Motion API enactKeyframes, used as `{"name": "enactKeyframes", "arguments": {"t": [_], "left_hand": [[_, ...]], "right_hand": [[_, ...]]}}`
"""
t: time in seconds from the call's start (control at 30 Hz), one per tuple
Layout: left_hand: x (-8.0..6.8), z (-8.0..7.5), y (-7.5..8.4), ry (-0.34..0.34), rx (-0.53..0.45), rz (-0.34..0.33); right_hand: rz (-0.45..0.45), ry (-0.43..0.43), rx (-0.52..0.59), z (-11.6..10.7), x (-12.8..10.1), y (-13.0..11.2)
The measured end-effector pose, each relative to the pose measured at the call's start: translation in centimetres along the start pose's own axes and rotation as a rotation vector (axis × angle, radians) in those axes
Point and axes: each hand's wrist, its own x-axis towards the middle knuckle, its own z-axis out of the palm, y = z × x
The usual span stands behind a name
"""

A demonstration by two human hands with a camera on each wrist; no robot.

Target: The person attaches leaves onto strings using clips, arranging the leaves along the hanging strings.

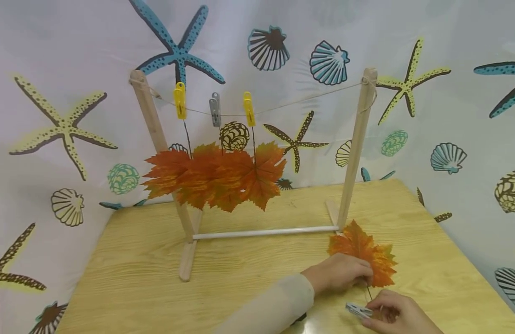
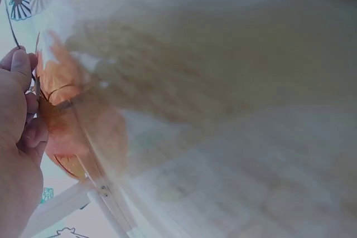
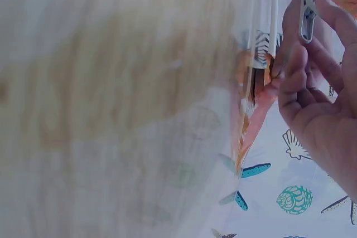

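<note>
An orange maple leaf (image 1: 362, 250) lies on the wooden table (image 1: 241, 278) near the rack's right foot. My left hand (image 1: 363, 277) reaches across and pinches the leaf's thin dark stem (image 1: 369, 292). The left wrist view shows the same hold, with the fingers (image 2: 25, 65) closed on the stem beside the leaf (image 2: 72, 110). Just in front of it, my right hand (image 1: 372, 311) holds a grey clothespin (image 1: 357, 310) between thumb and fingers. The right wrist view shows that clothespin (image 3: 306, 18) at the fingertips (image 3: 295, 65).
A wooden rack (image 1: 357, 144) with a string (image 1: 307, 98) stands mid-table. Two yellow clothespins (image 1: 180, 99) and a grey one (image 1: 215, 109) hang three orange leaves (image 1: 215, 176) from it. A seashell-print curtain (image 1: 449, 116) surrounds the table. Both wrist views are largely blurred.
</note>
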Motion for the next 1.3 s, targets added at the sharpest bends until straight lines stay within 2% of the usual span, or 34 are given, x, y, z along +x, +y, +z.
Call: {"name": "enactKeyframes", "arguments": {"t": [0.2,0.3,0.53,0.77,0.93,1.13,1.3], "left_hand": [[-1.3,-0.5,-0.2,0.051,-0.011,0.021],[-1.9,-0.7,-0.2,0.065,-0.035,0.035],[-2.6,-1.1,0.2,0.083,-0.058,0.064],[-3.4,-1.8,0.5,0.109,-0.053,0.070],[-4.0,-2.3,0.7,0.116,-0.059,0.082],[-4.5,-2.2,0.9,0.126,-0.064,0.099],[-5.2,-2.3,1.1,0.158,-0.070,0.108]], "right_hand": [[-0.022,-0.030,0.030,-0.2,0.2,0.0],[-0.031,-0.001,0.042,-0.1,0.2,0.0],[-0.132,0.099,0.041,0.1,-0.3,-0.2],[-0.170,0.129,0.045,0.0,-0.5,-0.5],[-0.164,0.122,0.036,-0.1,-0.5,-0.5],[-0.191,0.122,0.025,0.0,-0.5,-0.2],[-0.142,0.135,0.052,0.1,-0.5,-0.9]]}}
